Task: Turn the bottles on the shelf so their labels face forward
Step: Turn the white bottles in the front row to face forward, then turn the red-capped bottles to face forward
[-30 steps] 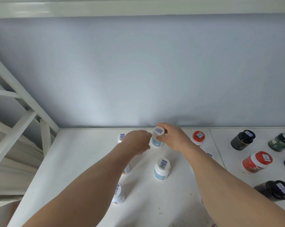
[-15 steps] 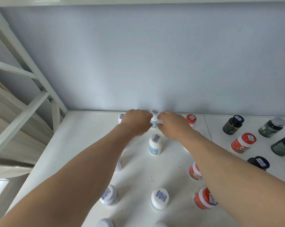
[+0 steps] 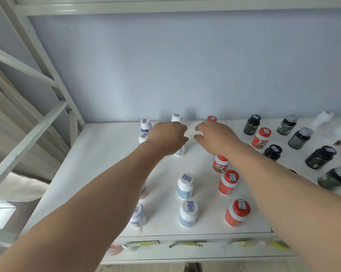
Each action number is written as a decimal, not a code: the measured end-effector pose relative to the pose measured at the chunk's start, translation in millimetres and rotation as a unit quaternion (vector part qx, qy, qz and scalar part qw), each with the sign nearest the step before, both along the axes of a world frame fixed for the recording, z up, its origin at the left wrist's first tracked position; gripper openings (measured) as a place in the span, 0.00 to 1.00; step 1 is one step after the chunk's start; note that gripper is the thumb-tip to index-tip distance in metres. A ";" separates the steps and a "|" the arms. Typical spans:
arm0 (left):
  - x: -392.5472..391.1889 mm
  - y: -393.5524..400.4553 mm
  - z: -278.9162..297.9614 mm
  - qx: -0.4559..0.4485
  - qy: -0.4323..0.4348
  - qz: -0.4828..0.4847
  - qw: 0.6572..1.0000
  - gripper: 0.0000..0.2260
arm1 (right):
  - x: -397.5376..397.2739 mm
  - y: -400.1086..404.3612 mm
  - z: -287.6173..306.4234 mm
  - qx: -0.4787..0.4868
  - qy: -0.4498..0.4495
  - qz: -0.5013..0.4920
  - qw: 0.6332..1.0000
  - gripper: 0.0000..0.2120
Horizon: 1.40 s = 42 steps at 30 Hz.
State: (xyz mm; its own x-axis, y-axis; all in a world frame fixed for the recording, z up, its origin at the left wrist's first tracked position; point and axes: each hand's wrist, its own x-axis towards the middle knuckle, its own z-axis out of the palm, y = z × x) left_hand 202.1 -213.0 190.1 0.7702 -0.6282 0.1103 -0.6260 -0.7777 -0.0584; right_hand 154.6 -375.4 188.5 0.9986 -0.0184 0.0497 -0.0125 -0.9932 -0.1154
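Nearest the front edge of the white shelf (image 3: 107, 154) stand a white-capped bottle with a pale blue label (image 3: 188, 213) and a red bottle with a white band and red cap (image 3: 237, 213), each with a barcode sticker on its lid. Just behind them are a second white and pale blue bottle (image 3: 185, 185) and another red bottle (image 3: 228, 182), all upright. Farther back, the left hand (image 3: 168, 138) is curled over a white bottle (image 3: 182, 151) in the middle column, its fingers wrapped round the top so that only the lower body and a sliver of blue label show; this grip is closed on the bottle. The right hand (image 3: 214, 137) hovers just beside it, fingers loosely bent and apart, with a clear gap to the bottle and holding nothing. At the back wall stands one more small white-capped bottle (image 3: 176, 117), and dark green and black jars (image 3: 299, 138) fill the shelf to the right.
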 end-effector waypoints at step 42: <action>-260.4 -40.7 -204.1 -0.157 -0.023 0.063 0.985 0.21 | -264.0 -74.3 -194.4 0.074 -0.095 -0.066 0.991 0.21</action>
State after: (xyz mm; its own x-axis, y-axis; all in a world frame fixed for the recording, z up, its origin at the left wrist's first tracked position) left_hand -58.3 -253.7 -14.0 0.8294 -0.4577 0.3203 -0.5260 -0.8330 0.1715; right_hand -109.4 -449.7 -5.9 0.9599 -0.1683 0.2242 -0.1042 -0.9566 -0.2722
